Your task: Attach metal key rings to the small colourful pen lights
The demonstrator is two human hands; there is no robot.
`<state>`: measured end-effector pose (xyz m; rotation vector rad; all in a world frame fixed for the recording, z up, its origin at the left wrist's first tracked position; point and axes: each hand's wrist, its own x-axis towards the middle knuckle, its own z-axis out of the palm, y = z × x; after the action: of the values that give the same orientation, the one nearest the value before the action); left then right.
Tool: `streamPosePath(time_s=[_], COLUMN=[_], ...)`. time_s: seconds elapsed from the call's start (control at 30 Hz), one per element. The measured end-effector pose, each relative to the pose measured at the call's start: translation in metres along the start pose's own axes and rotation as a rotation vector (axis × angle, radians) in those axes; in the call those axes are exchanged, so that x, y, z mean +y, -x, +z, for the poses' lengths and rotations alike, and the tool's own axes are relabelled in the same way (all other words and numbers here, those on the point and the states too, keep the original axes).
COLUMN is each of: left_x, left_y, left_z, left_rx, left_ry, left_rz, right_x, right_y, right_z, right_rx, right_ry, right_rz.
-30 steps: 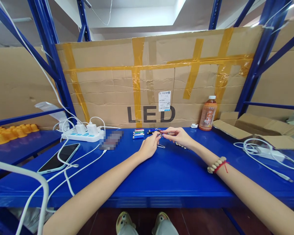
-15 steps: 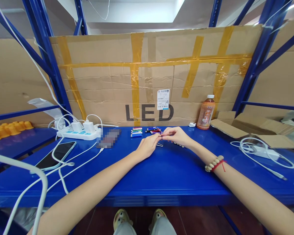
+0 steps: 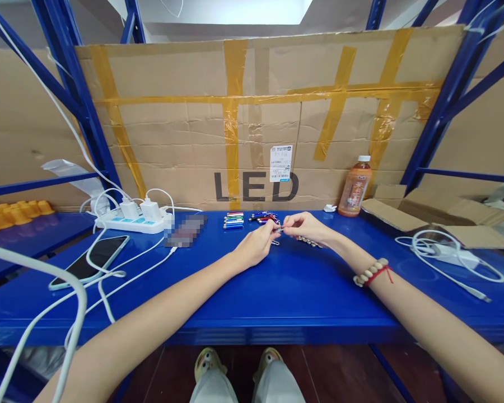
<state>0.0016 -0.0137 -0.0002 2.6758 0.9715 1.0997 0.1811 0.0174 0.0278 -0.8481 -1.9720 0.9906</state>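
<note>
Over the blue table, the fingertips of my left hand (image 3: 254, 245) and my right hand (image 3: 306, 228) meet, both closed in a pinch. Between them is a small shiny metallic piece (image 3: 279, 229), too small to make out exactly. Just behind my left fingers lies a loose pile of slim coloured metal tubes (image 3: 260, 215), blue, red and dark. A neat stack of similar tubes (image 3: 233, 220) sits to the left of that pile. Under my right hand, partly hidden, is a row of small silvery parts (image 3: 309, 242). A thin metal loop (image 3: 275, 242) rests beneath my left fingertips.
On the left are a power strip (image 3: 130, 224) with white plugs, a phone (image 3: 92, 261), a blurred dark item (image 3: 186, 231) and trailing white cables. A drink bottle (image 3: 355, 187), an open carton (image 3: 432, 218) and a coiled cable (image 3: 453, 254) stand right. Cardboard (image 3: 172, 140) closes off the back.
Both hands have drawn slightly apart and turned, so the small metallic piece between the fingertips now shows more. The camera view has tilted a little.
</note>
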Motion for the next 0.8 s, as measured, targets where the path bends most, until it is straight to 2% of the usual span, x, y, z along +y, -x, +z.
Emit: streamPosePath(time_s=[0.3,0.5,0.8], left_x=[-0.003,-0.006,-0.003], left_y=[0.000,-0.001,0.000], left_z=[0.000,0.002,-0.001], left_rx=[0.050,0.098,0.117], left_ry=[-0.140,-0.211,-0.278], left_rz=[0.092,0.070,0.039], right_x=[-0.002,-0.011,-0.004], right_y=[0.004,0.006,0.003], right_z=[0.002,0.008,0.007], right_rx=[0.001,0.027,0.061], right_ry=[0.096,0.105,0.090], right_rz=[0.057,0.068,0.165])
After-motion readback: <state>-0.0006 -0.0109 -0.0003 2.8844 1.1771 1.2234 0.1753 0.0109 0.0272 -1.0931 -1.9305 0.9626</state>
